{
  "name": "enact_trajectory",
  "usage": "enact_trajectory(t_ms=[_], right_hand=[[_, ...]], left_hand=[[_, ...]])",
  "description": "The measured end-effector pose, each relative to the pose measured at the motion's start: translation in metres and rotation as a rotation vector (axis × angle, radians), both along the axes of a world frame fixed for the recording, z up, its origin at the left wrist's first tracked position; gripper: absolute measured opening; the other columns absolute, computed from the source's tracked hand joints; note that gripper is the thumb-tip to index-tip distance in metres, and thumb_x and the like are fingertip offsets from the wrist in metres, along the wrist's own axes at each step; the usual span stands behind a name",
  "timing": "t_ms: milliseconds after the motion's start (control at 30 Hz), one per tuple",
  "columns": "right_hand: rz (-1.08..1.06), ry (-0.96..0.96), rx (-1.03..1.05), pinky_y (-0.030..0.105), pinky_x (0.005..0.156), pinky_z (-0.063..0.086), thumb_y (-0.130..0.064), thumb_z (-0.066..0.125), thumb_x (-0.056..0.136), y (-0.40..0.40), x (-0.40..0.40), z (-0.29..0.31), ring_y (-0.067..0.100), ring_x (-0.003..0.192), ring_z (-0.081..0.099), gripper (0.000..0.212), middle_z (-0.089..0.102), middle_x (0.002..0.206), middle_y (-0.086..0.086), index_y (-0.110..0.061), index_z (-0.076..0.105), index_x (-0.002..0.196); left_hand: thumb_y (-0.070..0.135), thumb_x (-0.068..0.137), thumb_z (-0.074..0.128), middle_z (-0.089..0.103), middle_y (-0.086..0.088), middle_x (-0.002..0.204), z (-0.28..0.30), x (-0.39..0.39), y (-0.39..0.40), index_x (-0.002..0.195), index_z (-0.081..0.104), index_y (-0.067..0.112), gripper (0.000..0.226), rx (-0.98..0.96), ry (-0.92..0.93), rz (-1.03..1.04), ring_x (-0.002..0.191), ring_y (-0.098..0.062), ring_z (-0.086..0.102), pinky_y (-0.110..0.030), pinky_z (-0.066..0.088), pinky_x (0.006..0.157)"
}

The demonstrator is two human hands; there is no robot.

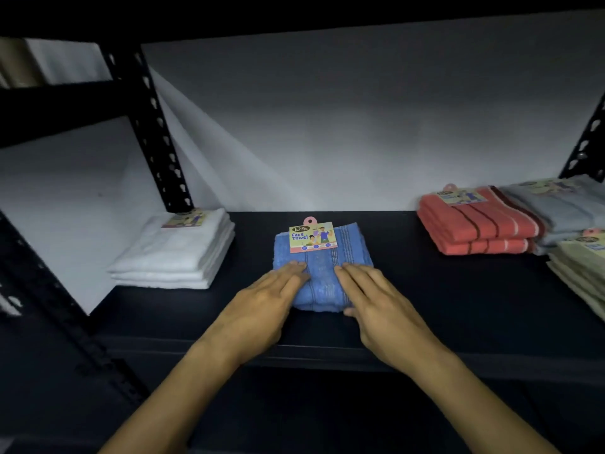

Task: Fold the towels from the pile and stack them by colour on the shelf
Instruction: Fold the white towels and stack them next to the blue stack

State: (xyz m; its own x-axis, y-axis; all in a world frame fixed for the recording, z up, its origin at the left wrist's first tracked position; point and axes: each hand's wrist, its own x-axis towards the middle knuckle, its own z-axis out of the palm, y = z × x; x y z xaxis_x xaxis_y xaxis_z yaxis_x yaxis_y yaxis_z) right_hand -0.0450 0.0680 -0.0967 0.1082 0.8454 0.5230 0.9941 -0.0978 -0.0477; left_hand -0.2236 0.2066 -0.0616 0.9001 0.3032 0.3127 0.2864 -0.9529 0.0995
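A folded blue towel (pixel 322 273) with a "Face Towel" card label lies in the middle of the black shelf (pixel 409 290). My left hand (pixel 262 309) rests flat on its near left part with the fingers straight. On the near right part lies my right hand (pixel 376 303), fingers straight on top and the thumb at the towel's front edge. A stack of white towels (pixel 176 253) sits at the left. At the right stand a stack of red striped towels (pixel 478 224), a pale blue stack (pixel 563 208) and a cream stack (pixel 586 267).
Black slotted shelf posts rise at the back left (pixel 154 126) and back right (pixel 586 139). A white wall (pixel 360 126) closes the back of the shelf. Another shelf board runs overhead. The shelf's front edge lies under my wrists.
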Motion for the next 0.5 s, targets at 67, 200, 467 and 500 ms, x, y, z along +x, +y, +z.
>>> enact_trajectory(t_ms=[67,200,467,500], right_hand=[[0.008,-0.019,0.004,0.036,0.093,0.053,-0.008,0.086,0.066,0.015,-0.007,0.002,0.026,0.122,0.052,0.076,0.056,0.131,0.012,-0.001,0.051,0.133],[0.018,-0.069,-0.012,0.037,0.095,0.051,-0.016,0.087,0.067,0.033,-0.014,0.005,0.027,0.119,0.056,0.076,0.058,0.128,0.014,0.0,0.053,0.133],[0.13,0.528,-0.072,0.025,0.118,0.017,-0.051,0.059,0.089,0.022,-0.008,0.027,0.002,0.143,0.017,0.077,0.025,0.152,-0.015,-0.022,0.027,0.152],[0.119,0.725,0.014,0.021,0.114,0.019,-0.052,0.058,0.089,0.023,-0.005,0.033,-0.003,0.14,0.023,0.071,0.029,0.149,-0.018,-0.025,0.032,0.149]], left_hand=[[0.004,0.095,0.051,0.015,0.009,0.164,0.0,-0.008,0.011,0.154,0.025,0.023,0.067,-0.009,0.0,0.032,0.149,-0.007,0.015,-0.011,0.006,0.11],[0.003,0.094,0.052,0.018,0.005,0.163,0.0,-0.016,0.026,0.153,0.027,0.021,0.066,0.021,0.003,0.058,0.15,-0.01,0.017,-0.015,0.009,0.111],[0.019,0.096,0.058,0.008,0.004,0.165,0.002,-0.018,0.024,0.155,0.02,0.018,0.07,0.043,-0.032,0.001,0.151,-0.005,-0.003,-0.029,-0.003,0.123],[0.025,0.097,0.058,0.008,0.003,0.165,0.003,-0.016,0.021,0.155,0.022,0.017,0.069,0.059,-0.049,0.003,0.151,-0.006,-0.004,-0.03,-0.004,0.123]])
